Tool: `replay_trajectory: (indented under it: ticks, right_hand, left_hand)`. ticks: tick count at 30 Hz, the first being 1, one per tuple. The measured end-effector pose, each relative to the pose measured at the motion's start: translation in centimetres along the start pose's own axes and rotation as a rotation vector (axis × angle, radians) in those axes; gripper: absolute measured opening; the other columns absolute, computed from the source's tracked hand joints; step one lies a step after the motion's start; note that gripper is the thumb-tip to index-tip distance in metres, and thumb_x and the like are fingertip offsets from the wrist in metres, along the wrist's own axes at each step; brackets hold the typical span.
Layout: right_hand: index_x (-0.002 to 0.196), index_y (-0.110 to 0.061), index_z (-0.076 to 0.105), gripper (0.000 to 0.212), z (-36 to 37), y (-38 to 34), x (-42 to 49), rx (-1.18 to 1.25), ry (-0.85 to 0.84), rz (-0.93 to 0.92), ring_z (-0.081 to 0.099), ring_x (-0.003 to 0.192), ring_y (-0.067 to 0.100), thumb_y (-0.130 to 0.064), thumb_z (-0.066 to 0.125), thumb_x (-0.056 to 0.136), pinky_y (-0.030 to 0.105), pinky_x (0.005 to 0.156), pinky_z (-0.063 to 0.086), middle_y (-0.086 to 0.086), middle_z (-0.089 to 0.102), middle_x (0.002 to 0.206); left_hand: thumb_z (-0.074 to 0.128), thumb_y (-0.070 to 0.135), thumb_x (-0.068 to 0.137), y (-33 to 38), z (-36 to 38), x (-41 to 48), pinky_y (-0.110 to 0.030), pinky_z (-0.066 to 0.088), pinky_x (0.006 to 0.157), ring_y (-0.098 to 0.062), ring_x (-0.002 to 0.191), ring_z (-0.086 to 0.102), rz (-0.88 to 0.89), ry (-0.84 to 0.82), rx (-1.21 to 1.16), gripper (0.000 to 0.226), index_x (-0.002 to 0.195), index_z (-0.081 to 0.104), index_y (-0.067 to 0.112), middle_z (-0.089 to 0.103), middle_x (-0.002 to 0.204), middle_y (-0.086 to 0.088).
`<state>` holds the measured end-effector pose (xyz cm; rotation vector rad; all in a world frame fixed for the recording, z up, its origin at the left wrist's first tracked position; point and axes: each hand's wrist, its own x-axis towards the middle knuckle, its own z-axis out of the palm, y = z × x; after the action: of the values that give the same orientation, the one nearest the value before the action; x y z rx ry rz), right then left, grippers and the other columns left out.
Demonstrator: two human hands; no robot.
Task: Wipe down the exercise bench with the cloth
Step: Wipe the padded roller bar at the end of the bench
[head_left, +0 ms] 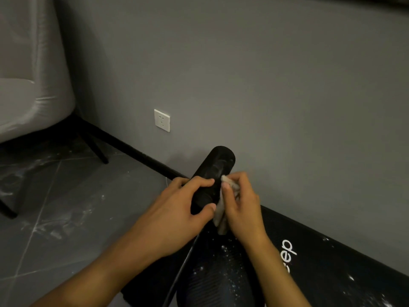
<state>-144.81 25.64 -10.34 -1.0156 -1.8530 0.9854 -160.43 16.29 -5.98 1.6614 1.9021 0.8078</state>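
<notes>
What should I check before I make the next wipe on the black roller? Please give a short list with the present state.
1. Right hand pinches the cloth firmly: ok.
2. Left hand grips the foam roller to steady it: ok.
3. Cloth lies against the foam roller's side: ok.
4. Bench pad free of dust: not ok, white specks show on it.
5. Cloth clean enough to go on: cannot tell, the light is dim.

Left hand (pixel 177 209) grips the black bench roller pad (pixel 221 160). Right hand (pixel 243 207) pinches beige cloth (pixel 219 214) against its 3 o'clock side. Wall socket (pixel 162 120) sits at the pad's 11 o'clock.
</notes>
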Motion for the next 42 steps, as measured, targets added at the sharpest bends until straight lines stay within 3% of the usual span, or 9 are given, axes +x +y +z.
replay_trajectory:
  ticks: [2, 6, 9, 15, 21, 29, 35, 38, 42]
  right_hand:
    - [0.097, -0.032, 0.055, 0.008, -0.2, 0.5, -0.2, -0.037, -0.006, -0.027, 0.059, 0.067, 0.006, -0.025, 0.055, 0.102, 0.017, 0.058, 0.046, -0.003, 0.063, 0.079]
    - [0.094, -0.032, 0.054, 0.013, -0.5, 1.3, 4.5, -0.048, 0.160, 0.059, 0.062, 0.075, 0.004, -0.024, 0.052, 0.104, 0.030, 0.067, 0.053, -0.004, 0.064, 0.085]
    - [0.099, -0.023, 0.057, 0.007, -0.5, 1.3, 6.2, -0.012, 0.214, 0.091, 0.059, 0.072, -0.006, -0.020, 0.052, 0.104, 0.025, 0.067, 0.047, -0.008, 0.064, 0.085]
    - [0.105, -0.026, 0.063, 0.013, -0.2, -0.2, 1.8, -0.127, 0.020, -0.214, 0.061, 0.090, 0.003, -0.015, 0.058, 0.101, 0.009, 0.075, 0.043, -0.004, 0.063, 0.099]
    - [0.101, -0.024, 0.066, 0.007, -0.2, 0.1, 6.2, -0.166, 0.183, -0.087, 0.061, 0.084, 0.005, -0.026, 0.058, 0.101, 0.027, 0.075, 0.051, -0.003, 0.065, 0.092]
    - [0.104, -0.031, 0.068, 0.015, -0.5, -1.4, -0.6, -0.136, -0.077, -0.235, 0.063, 0.084, 0.003, -0.018, 0.065, 0.097, 0.010, 0.073, 0.044, -0.011, 0.065, 0.093]
    - [0.101, -0.032, 0.066, 0.010, -0.3, -0.7, 5.8, -0.202, 0.121, -0.087, 0.063, 0.085, 0.007, -0.023, 0.062, 0.099, 0.034, 0.079, 0.054, -0.001, 0.067, 0.094]
    - [0.104, -0.031, 0.068, 0.012, -0.4, -1.3, 2.0, -0.120, -0.019, -0.126, 0.066, 0.083, 0.008, -0.023, 0.061, 0.098, 0.031, 0.071, 0.055, -0.004, 0.068, 0.094]
    - [0.101, -0.034, 0.066, 0.008, -0.3, -1.4, -0.4, -0.009, -0.121, -0.079, 0.065, 0.055, 0.017, -0.029, 0.060, 0.099, 0.029, 0.050, 0.048, 0.002, 0.066, 0.072]
  left_hand:
    - [0.053, 0.062, 0.093, 0.0, 0.1, 0.1, -0.015, 0.046, 0.084, 0.004, 0.107, 0.051, 0.000, 0.001, 0.014, 0.052, 0.140, 0.033, 0.059, 0.043, 0.135, 0.019]
    - [0.053, 0.062, 0.093, 0.2, 0.1, -0.1, -0.021, 0.051, 0.083, 0.000, 0.103, 0.054, -0.003, -0.017, 0.017, 0.051, 0.140, 0.031, 0.059, 0.047, 0.129, 0.019]
    - [0.054, 0.061, 0.093, 0.2, 0.0, -0.2, -0.021, 0.051, 0.082, 0.001, 0.101, 0.054, -0.007, 0.003, 0.005, 0.049, 0.137, 0.034, 0.060, 0.048, 0.125, 0.019]
    - [0.055, 0.061, 0.091, 0.1, 0.3, -0.1, -0.025, 0.051, 0.090, 0.000, 0.106, 0.053, -0.003, 0.033, 0.013, 0.049, 0.136, 0.036, 0.060, 0.048, 0.128, 0.019]
    - [0.059, 0.059, 0.090, 0.0, 0.1, -0.2, -0.024, 0.052, 0.090, 0.001, 0.106, 0.055, -0.002, 0.044, -0.026, 0.049, 0.136, 0.040, 0.059, 0.049, 0.128, 0.021]
    - [0.066, 0.054, 0.087, 0.0, 0.3, 0.1, -0.019, 0.042, 0.061, -0.001, 0.079, 0.059, -0.028, 0.062, -0.075, 0.040, 0.117, 0.041, 0.054, 0.056, 0.103, 0.018]
    - [0.065, 0.058, 0.087, -0.1, 0.2, -0.1, -0.023, 0.048, 0.067, -0.003, 0.084, 0.059, -0.031, 0.053, -0.078, 0.041, 0.120, 0.041, 0.053, 0.054, 0.109, 0.018]
    - [0.065, 0.057, 0.087, -0.3, 0.3, -0.2, -0.025, 0.051, 0.070, -0.003, 0.087, 0.059, -0.024, 0.057, -0.093, 0.040, 0.118, 0.042, 0.053, 0.054, 0.110, 0.017]
    - [0.064, 0.056, 0.087, -0.2, 0.4, 0.0, -0.030, 0.054, 0.073, -0.005, 0.089, 0.059, -0.024, 0.072, -0.084, 0.039, 0.118, 0.042, 0.051, 0.053, 0.112, 0.015]
